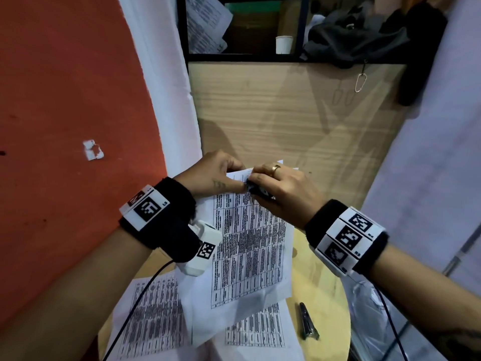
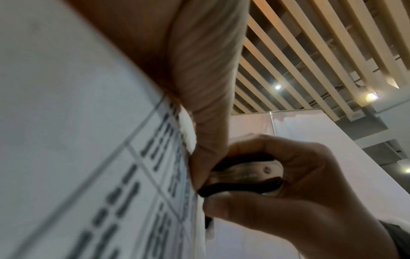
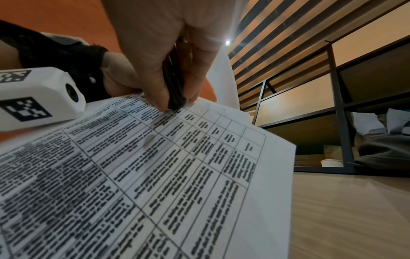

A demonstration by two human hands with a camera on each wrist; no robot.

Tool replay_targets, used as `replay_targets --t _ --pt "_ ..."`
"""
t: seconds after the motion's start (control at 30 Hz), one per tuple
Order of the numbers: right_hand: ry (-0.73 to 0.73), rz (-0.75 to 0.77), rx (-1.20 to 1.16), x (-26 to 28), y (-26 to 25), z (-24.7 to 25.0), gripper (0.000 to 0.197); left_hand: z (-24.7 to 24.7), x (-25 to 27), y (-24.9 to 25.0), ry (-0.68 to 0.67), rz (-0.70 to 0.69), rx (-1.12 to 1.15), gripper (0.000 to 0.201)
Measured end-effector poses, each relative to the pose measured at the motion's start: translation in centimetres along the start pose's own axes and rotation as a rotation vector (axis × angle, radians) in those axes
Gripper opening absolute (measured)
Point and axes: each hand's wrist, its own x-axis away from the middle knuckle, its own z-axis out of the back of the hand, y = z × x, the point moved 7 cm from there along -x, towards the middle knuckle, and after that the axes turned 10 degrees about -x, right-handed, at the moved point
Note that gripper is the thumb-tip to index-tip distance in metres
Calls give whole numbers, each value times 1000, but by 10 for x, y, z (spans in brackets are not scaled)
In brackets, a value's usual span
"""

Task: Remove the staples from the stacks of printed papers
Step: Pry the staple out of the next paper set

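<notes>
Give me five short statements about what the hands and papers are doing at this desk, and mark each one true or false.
1. The right hand grips a black staple remover. True.
2. The left hand rests flat on the table. False: it pinches the held stack at its top edge.
3. More printed papers lie on the round table. True.
4. A paper cup stands on the shelf. True.
5. The metal tool on the table lies on the papers. False: it lies on bare wood, right of them.
</notes>
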Motion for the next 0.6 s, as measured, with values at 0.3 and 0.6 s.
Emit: replay_targets --t 0.3,0.6 --pt "172 -140 -83 8 5 10 23 0 2 0 -28 -39 62 32" --pt "452 -441 -348 23 18 11 27 4 5 -1 150 -37 170 17"
